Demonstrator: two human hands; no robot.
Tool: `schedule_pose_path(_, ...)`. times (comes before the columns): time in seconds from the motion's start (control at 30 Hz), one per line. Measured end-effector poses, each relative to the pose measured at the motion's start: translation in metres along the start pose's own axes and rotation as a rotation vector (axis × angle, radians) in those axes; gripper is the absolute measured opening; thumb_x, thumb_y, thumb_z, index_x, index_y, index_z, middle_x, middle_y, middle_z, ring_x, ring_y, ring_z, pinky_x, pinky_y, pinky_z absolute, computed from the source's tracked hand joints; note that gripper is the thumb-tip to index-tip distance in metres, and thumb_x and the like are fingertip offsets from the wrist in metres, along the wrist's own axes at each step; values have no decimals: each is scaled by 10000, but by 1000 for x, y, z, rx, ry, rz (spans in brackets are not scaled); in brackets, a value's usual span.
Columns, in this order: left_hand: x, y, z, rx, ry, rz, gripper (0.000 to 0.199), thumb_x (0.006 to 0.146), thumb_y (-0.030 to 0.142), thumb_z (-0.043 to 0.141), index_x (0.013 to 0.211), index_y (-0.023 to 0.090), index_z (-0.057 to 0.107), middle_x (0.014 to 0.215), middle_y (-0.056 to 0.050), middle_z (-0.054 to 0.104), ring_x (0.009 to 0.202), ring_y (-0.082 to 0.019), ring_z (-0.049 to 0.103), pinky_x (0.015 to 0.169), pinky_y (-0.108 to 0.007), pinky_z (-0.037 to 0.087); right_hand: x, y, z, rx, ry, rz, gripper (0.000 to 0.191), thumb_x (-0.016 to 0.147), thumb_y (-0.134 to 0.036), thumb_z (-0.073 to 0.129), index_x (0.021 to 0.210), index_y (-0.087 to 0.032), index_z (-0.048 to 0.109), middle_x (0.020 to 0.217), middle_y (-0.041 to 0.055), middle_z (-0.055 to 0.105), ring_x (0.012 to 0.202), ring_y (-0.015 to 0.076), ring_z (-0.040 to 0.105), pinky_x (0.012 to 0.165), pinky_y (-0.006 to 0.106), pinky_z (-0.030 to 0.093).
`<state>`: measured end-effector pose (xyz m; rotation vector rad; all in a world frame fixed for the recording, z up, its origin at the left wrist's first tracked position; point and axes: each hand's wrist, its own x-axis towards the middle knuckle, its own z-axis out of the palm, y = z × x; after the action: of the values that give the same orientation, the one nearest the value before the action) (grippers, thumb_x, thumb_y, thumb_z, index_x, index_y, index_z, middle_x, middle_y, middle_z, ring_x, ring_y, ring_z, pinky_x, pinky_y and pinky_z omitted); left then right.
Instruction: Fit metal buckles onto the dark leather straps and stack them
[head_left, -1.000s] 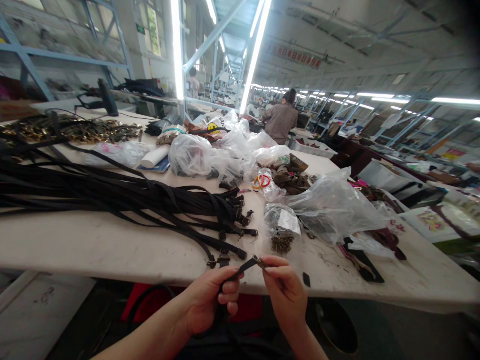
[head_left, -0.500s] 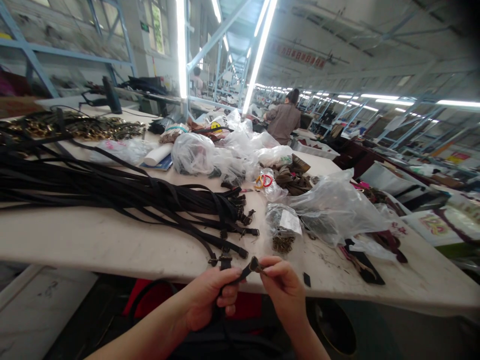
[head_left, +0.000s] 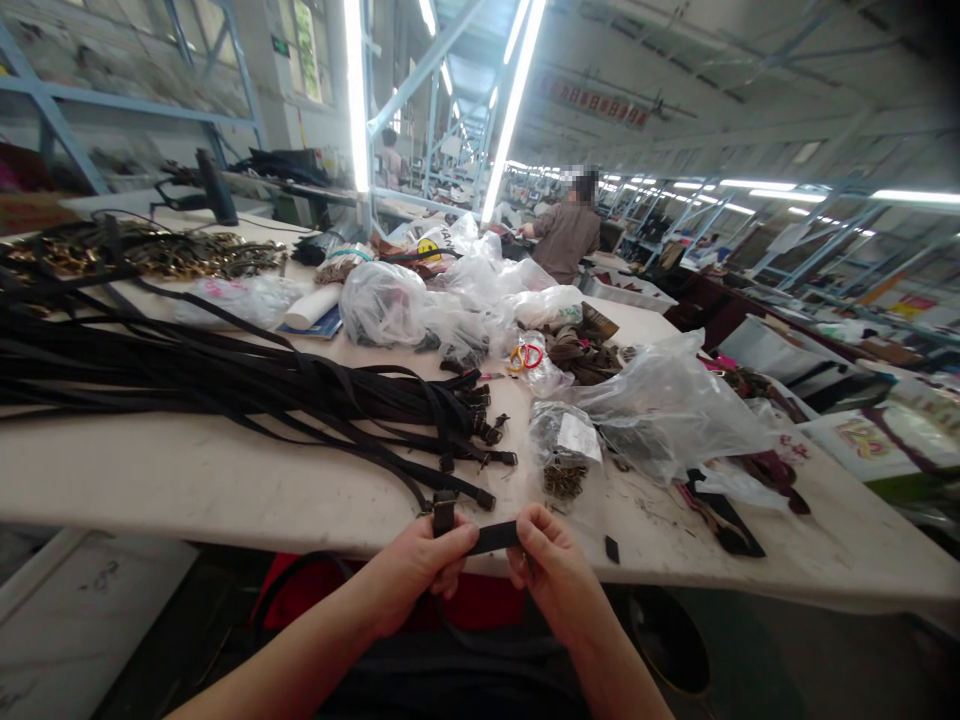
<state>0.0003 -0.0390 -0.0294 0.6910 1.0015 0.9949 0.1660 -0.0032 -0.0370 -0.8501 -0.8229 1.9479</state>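
Head camera: a black strap point(head_left: 495, 537) spans the gap between left hand point(head_left: 420, 565) and right hand point(head_left: 551, 560), both pinching it; beyond the grip lies a clear bag point(head_left: 562, 462) of metal pieces; beyond and leftward, bundled dark straps point(head_left: 300, 395).

Through the head camera I watch the left hand point(head_left: 420, 565) and right hand point(head_left: 551, 560) pinch a black strap point(head_left: 495, 538), a short stretch of it running between them by the near edge of the table point(head_left: 225, 470). I see a heap of black straps point(head_left: 285, 395) on the left, buckles at its right end. Past the right hand I make out a clear bag of brass-coloured pieces point(head_left: 564, 480); well behind, a co-worker point(head_left: 566, 238) in a brown top.
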Motion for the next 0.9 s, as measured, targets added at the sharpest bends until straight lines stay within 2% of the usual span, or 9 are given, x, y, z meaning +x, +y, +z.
schedule_pose_path(0.07,0,-2,1,-1,-2,5,315,708,437,630,693,169,464,423,92,355,378,-53,283,417,-193,296,2,0,0,72,30,37,267,658,-291,734,645,-174,494,475,-74,434,395,32,377,344,115,300)
schedule_pose_path(0.17,0,-3,3,-6,4,16,316,699,439,636,715,169,472,429,92,356,379,-54,275,418,-194,291,9,3,-2,229,67,174,277,643,-259,747,672,-177,484,484,-95,400,348,3,282,290,87,197)
schedule_pose_path(0.23,-1,-3,6,8,27,34,320,692,441,640,728,168,477,431,95,350,382,-54,267,417,-191,270,15,6,-4,318,101,264,248,648,-213,736,692,-167,496,486,-96,401,339,-7,265,286,76,188)
schedule_pose_path(0.3,-3,-4,9,40,49,46,324,698,453,629,717,166,479,431,92,356,386,-55,271,423,-190,249,22,7,-6,378,140,288,201,666,-167,704,694,-153,505,515,-81,436,355,-8,300,298,71,220)
schedule_pose_path(0.5,1,-16,14,135,15,13,363,724,507,575,683,150,522,425,48,445,427,-80,359,473,-203,251,33,5,-1,442,178,209,105,725,-239,610,738,-184,521,567,-67,484,371,34,356,304,133,291)
schedule_pose_path(0.67,8,-27,14,116,18,13,364,684,502,616,646,162,489,423,51,439,425,-82,349,461,-206,237,31,19,17,333,286,-62,109,739,-296,597,760,-190,579,609,-45,516,447,56,420,403,179,375)
schedule_pose_path(0.73,8,-26,13,132,24,16,363,672,493,627,632,161,486,430,52,430,432,-83,349,461,-208,236,29,24,20,290,311,-119,118,748,-310,586,754,-193,600,612,-37,527,466,66,434,431,196,388)
schedule_pose_path(0.83,5,-17,11,161,56,30,337,682,465,623,638,159,491,451,52,428,458,-88,361,478,-208,259,25,26,18,276,282,-97,165,752,-340,585,760,-181,629,663,-10,586,558,91,522,551,227,459)
schedule_pose_path(0.9,1,-8,9,186,72,55,311,686,438,626,638,158,499,458,53,432,473,-90,365,494,-208,276,20,24,13,249,213,-13,227,741,-374,601,800,-159,646,762,30,640,686,123,588,658,252,487)
